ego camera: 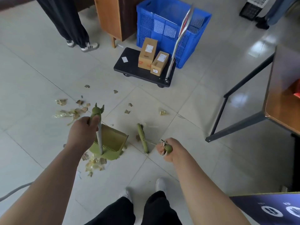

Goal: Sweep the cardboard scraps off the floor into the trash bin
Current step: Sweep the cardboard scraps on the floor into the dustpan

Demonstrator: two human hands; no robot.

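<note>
My left hand (82, 132) grips the green top of a long-handled dustpan (112, 142), whose green pan stands on the floor with its mouth facing right. My right hand (167, 149) is closed on the green end of a broom handle, and the green broom head (142, 138) rests on the tiles just right of the pan. Cardboard scraps (84, 109) and crumpled yellowish bits (65, 112) lie scattered to the upper left. More scraps (95, 164) lie below the pan, a few (127, 111) sit farther out, and one bit (163, 112) lies to the right. No trash bin is visible.
A black platform cart (129, 64) carrying two cardboard boxes stands ahead, with a blue crate (164, 28) and a wooden cabinet (108, 20) behind it. A person's legs (71, 25) stand at upper left. A table with dark metal legs (240, 101) is on the right.
</note>
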